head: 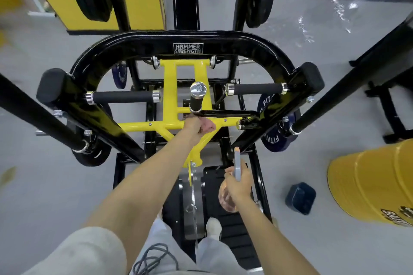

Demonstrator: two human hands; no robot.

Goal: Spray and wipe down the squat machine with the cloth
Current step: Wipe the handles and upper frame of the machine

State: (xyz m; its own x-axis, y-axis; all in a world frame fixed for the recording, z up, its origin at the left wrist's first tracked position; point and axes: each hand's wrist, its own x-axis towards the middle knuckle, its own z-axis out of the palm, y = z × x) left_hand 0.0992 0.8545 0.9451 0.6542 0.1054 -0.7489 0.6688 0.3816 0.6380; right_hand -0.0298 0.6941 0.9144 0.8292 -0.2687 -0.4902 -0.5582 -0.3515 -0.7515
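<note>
The squat machine fills the middle of the frame. The left hand is closed around a pink cloth and presses it on the yellow frame, at the centre of the picture. The right hand, lower and to the right, grips a spray bottle with its nozzle pointing up and forward.

What could go wrong, in my judgement: a black lever lies just above the cloth, and the upright handle stands just behind it. A wide stroke could catch the cloth there or knock the knuckles. The person stands on the footplate. If liquid falls on it, the shoe can slip. A grey cord hangs at the bottom edge and could hook on a bolt when the person leans forward.

The frame is round steel tube, painted glossy yellow and black, with small bolts at the joints. Such smooth paint should wipe easily, but the joints can keep dirt. The two side grips look like matt black foam with chrome end rings; foam may soak up spray. The cloth looks soft and crumpled. The bottle body is clear and pinkish, its head grey-blue. The footplate is black and ribbed.
</note>
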